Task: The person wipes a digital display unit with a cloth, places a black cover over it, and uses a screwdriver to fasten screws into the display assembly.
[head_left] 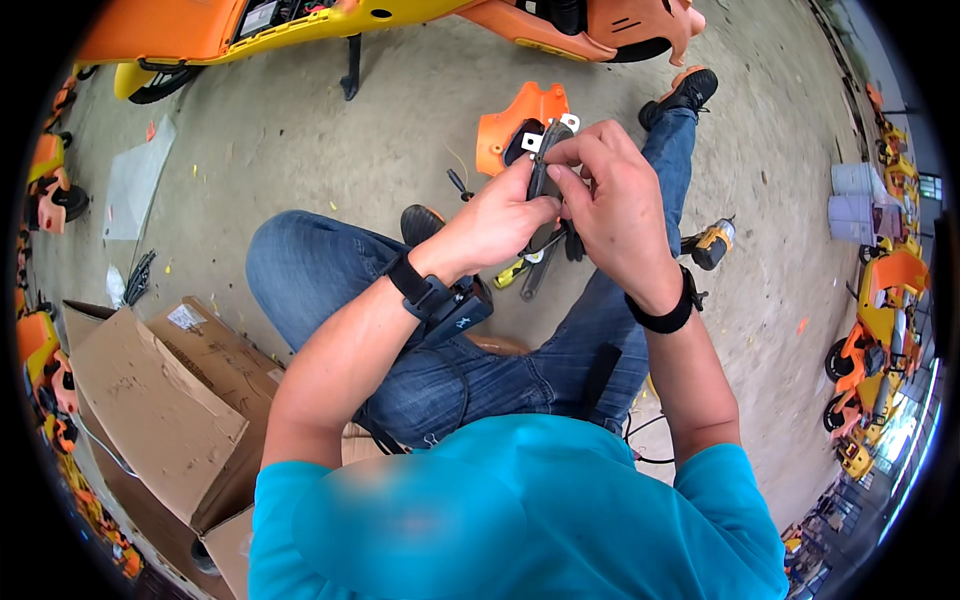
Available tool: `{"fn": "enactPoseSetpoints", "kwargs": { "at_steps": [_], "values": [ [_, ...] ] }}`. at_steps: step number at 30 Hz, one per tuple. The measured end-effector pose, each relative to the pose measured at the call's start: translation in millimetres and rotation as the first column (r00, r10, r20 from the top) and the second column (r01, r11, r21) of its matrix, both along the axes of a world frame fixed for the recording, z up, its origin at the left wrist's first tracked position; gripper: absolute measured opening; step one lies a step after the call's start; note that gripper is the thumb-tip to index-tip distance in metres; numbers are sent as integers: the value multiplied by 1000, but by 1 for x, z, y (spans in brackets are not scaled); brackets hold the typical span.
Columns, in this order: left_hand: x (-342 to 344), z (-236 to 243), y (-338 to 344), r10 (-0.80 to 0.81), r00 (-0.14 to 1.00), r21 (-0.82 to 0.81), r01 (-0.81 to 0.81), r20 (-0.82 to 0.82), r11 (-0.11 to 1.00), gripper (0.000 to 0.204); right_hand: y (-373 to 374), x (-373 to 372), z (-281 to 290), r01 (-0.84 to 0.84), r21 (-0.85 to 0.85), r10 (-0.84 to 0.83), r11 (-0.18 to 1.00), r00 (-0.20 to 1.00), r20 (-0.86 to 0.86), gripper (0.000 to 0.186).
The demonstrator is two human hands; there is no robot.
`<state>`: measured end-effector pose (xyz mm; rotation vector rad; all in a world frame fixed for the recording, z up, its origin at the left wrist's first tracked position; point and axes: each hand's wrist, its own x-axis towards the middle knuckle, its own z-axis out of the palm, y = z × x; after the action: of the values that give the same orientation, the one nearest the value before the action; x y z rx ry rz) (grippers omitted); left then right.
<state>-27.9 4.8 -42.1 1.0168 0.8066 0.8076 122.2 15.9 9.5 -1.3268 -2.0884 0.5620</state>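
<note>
My left hand [500, 215] is closed around a dark, elongated flat part [540, 185] with pale metal tabs at its far end. Thumb and index finger of my right hand [605, 195] are pinched together against the part's right edge; whatever lies between those fingertips is too small or hidden to name. Just beyond my hands an orange plastic cover [498, 135] lies on the floor. Below the part, between my legs, are a wrench [536, 278] and a yellow-green handled tool [510, 272], partly covered by my hands.
A yellow and black power drill [712, 243] lies right of my leg. Opened cardboard boxes [150, 390] stand at my left. An orange and yellow vehicle [420, 15] spans the far side, its stand [351, 68] down. A clear plastic sheet [138, 180] and white buckets [851, 205] flank the floor.
</note>
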Motion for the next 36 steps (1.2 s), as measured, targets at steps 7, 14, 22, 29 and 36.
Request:
{"fn": "enactPoseSetpoints", "kwargs": {
  "at_steps": [7, 14, 22, 29, 36],
  "values": [
    [1, -5, -2, 31, 995, 73, -24, -94, 997, 33, 1, -2, 9, -61, 71, 50, 996, 989, 140, 11],
    [-1, -7, 0, -34, 981, 82, 51, -191, 995, 39, 6, -2, 14, -134, 64, 119, 989, 973, 198, 10],
    [-1, -8, -1, -30, 989, 157, 54, -147, 986, 38, 7, 0, 10, -67, -78, 72, 995, 995, 75, 11],
    [0, -2, -1, -15, 995, 155, 31, -99, 987, 51, 5, -3, 12, -9, -140, 15, 990, 999, 46, 10],
    [-2, -3, -3, -11, 984, 191, 45, -177, 981, 47, 8, -2, 2, 63, -382, -122, 922, 984, -131, 16]
  ]
}}
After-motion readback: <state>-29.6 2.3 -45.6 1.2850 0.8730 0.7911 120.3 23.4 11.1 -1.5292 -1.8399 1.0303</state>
